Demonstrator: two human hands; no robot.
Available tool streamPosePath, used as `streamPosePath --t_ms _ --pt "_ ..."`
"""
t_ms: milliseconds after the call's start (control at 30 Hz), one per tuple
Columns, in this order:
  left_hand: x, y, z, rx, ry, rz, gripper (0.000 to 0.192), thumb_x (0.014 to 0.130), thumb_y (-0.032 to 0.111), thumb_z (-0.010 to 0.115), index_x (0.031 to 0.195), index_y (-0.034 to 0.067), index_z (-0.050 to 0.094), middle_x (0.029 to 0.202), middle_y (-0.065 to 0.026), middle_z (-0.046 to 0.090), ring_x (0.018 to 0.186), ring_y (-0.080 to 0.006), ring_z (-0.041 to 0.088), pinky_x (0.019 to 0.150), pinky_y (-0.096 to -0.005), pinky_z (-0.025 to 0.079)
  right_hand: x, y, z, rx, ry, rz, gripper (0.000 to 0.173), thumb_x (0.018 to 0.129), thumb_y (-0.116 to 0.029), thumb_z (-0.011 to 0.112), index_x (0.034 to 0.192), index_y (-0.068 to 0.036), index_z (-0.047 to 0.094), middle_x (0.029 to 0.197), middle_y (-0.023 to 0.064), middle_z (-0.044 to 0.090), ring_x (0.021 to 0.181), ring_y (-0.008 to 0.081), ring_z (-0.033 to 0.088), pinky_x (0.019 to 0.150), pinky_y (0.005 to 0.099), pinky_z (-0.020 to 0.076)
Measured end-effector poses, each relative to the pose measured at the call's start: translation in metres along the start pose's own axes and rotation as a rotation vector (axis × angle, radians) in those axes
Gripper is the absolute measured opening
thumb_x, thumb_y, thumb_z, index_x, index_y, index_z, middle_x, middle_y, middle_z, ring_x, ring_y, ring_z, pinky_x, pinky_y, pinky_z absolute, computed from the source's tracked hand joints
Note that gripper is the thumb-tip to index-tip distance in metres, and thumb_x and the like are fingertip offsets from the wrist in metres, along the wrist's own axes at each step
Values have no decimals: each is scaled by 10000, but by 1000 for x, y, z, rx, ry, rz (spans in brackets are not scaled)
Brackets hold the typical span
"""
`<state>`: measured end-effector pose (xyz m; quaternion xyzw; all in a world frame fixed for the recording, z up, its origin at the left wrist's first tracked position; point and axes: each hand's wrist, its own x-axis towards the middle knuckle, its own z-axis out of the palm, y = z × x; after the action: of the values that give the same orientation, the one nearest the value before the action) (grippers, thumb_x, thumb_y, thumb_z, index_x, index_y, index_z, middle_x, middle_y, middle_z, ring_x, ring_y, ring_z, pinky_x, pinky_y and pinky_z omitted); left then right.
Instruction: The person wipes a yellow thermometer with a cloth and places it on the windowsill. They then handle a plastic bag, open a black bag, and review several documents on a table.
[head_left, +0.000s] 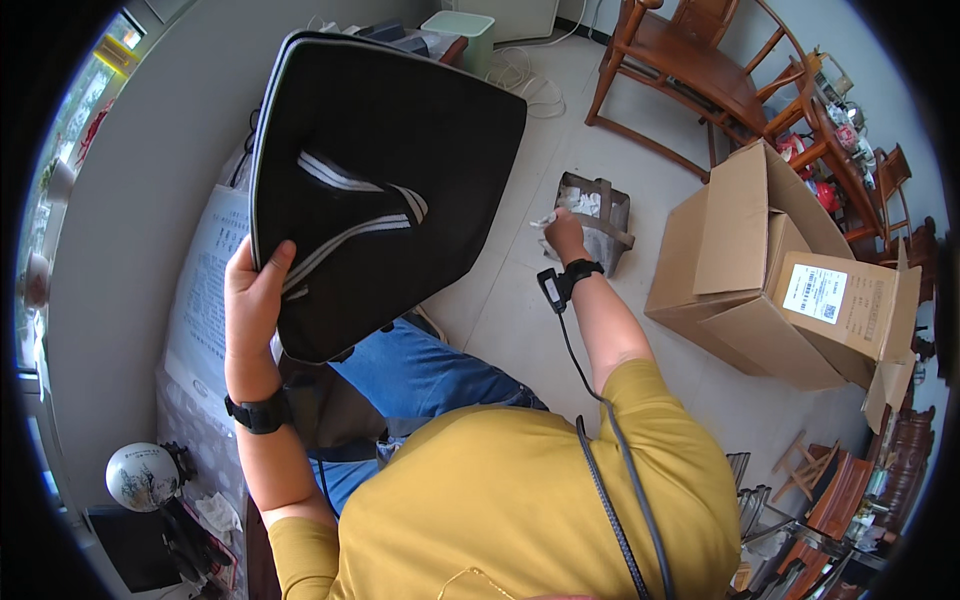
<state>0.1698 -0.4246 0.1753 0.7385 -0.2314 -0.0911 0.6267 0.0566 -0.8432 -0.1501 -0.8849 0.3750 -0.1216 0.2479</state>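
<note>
My left hand (253, 300) grips the rim of a black fabric bin or bag (397, 112), thumb over the edge. Pale trim runs along that rim, and a black-and-white striped strap (345, 180) curves across the dark fabric. The bin is held up and tilted over my left side, above my blue jeans (435, 375). Farther out to the right, my right hand (565, 234) is closed on a crumpled white tissue (543, 223). Just beneath it on the floor stands a greyish waste basket (616, 202) with brown bands and white scraps inside.
Large open cardboard boxes (727, 225) stand on the floor to the right, one with a printed label. Beyond them is a wooden armchair (675, 60). At left, a covered table (202, 420) carries a white globe-shaped ornament (142, 476). White cables (525, 82) lie near a pale green bin (469, 37).
</note>
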Motion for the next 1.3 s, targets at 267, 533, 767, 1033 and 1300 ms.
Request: streamPosePath --t_ms 267,533,767,1033,1300 --pt "6 1 17 -92 21 -19 218 906 177 654 1045 8 644 843 -2 647 724 -63 585 660 -219 487 -44 -189 -148 530 435 -554 217 757 -53 613 972 -48 581 984 171 598 904 385 585 778 419 489" --pt "11 9 29 -93 51 125 115 873 168 670 877 59 631 707 41 551 654 -60 497 572 -251 427 -100 -147 -38 207 192 -855 348 667 26 623 1001 -71 606 1050 217 587 1031 387 557 866 433 481" --pt "-20 31 -7 -127 48 238 209 884 87 626 1082 18 628 855 -78 655 809 -141 595 754 -296 484 -78 126 39 365 -558 276 251 749 -100 561 951 47 573 853 142 603 740 270 554 703 401 476" --pt "-37 19 -21 -382 105 367 236 895 78 621 1113 -11 612 943 -5 635 893 -72 532 820 -255 454 13 -18 0 1336 -762 442 378 879 -234 420 1132 -35 619 1091 117 660 987 291 636 894 438 524" --pt "-88 16 -70 -437 285 423 229 912 74 606 1122 -19 596 989 -9 636 942 -72 532 863 -251 444 -1 -221 -60 1347 -819 230 403 886 -333 453 1152 -76 613 1122 98 646 1015 287 624 909 447 510"
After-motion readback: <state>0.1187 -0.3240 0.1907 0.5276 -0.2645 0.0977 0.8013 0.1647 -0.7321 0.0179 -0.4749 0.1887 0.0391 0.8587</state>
